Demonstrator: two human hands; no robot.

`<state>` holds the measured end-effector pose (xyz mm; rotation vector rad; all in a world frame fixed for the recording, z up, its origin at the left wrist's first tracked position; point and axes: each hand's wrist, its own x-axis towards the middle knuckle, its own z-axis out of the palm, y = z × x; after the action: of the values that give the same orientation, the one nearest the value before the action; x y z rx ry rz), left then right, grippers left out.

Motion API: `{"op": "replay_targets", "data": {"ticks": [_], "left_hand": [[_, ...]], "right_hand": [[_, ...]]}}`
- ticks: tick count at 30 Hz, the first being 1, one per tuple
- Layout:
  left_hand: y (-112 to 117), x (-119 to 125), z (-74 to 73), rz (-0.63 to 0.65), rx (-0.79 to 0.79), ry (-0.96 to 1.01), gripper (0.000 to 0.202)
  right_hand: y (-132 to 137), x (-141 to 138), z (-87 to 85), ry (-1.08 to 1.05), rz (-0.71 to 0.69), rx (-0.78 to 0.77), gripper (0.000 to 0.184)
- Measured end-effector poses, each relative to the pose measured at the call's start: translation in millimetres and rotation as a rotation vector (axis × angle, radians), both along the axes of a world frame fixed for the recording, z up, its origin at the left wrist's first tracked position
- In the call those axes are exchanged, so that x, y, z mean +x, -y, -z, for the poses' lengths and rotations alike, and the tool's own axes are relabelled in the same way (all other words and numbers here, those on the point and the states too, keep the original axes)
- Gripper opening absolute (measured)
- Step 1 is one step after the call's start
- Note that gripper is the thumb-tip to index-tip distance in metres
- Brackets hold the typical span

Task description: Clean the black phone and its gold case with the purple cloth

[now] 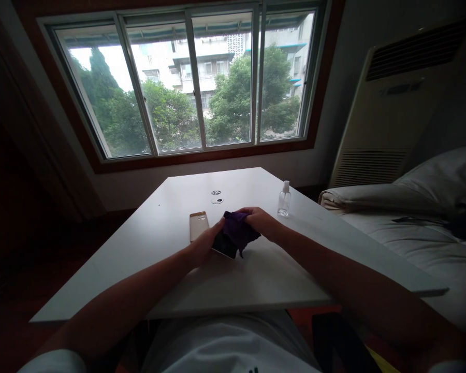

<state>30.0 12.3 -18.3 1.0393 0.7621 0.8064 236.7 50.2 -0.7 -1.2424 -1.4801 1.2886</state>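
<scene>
My left hand (204, 246) is closed around the left side of a dark smartphone (224, 245), which is tilted just above or against the table; I cannot tell which. A purple cloth (241, 231) lies over the phone's upper right part and hangs down past its edge. My right hand (261, 221) is closed on the cloth, its fingers partly hidden by the folds. Left of the phone, a gold phone case (199, 226) with cutouts near its top lies on the table. To the right stands a small clear spray bottle (284, 201) with a white cap and some liquid inside.
The white table (171, 295) narrows toward the window (194, 88). Round cable-hole covers (217, 200) sit in its surface beyond my hands. A pale sofa (423, 238) runs along the right, with a standing air conditioner (388, 114) behind it.
</scene>
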Motion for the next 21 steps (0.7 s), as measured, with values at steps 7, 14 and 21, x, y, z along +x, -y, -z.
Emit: {"op": "replay_targets", "data": {"ticks": [7, 14, 21], "left_hand": [[-7, -6, 8.1, -0.05, 0.036, -0.045, 0.036], [-2, -5, 3.3, -0.032, 0.042, 0.015, 0.055], [1, -3, 2.0, -0.009, 0.068, 0.009, 0.059]], "right_hand": [[6, 1, 3.6, 0.107, -0.141, 0.266, 0.045], [5, -1, 11.7, 0.231, -0.001, 0.352, 0.081], [-3, -4, 15.8, -0.02, -0.05, 0.076, 0.043]]}}
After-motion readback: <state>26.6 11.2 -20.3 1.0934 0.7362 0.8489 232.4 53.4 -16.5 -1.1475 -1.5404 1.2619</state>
